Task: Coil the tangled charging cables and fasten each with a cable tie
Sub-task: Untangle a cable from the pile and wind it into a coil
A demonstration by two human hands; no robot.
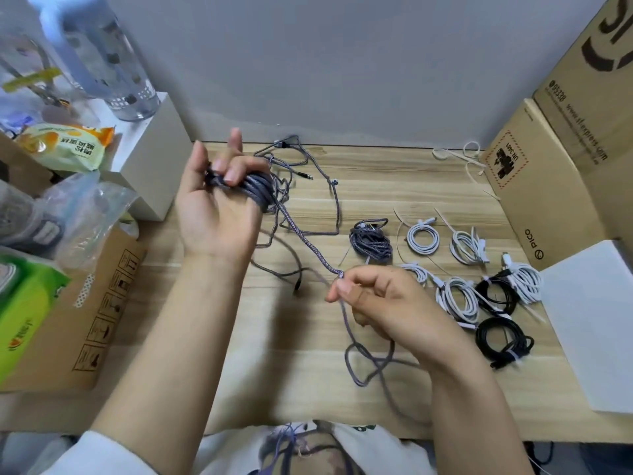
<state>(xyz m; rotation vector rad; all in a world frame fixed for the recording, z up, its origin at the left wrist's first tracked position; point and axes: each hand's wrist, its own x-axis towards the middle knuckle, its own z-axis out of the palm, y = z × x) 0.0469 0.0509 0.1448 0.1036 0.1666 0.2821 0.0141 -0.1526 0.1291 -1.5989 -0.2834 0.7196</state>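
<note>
My left hand (219, 204) is raised palm-up with a grey braided cable (305, 240) wound in several loops round its fingers, and the thumb presses on the loops. The cable runs down to my right hand (383, 303), which pinches it between thumb and forefinger. Below that hand the cable loops loosely over the wooden table (359, 197). More tangled grey cable (301, 159) lies behind my left hand. To the right lie a tied grey coil (371, 243), several tied white coils (423, 236) and black coils (503, 342). Loose cable ties (462, 156) lie at the back right.
Cardboard boxes (548, 173) stand at the right with a white box (596, 323) in front. At the left stand a white box (154, 159), a clear bottle (102, 56), snack packets (65, 145), plastic bags and a cardboard box (82, 320). A grey wall closes the back.
</note>
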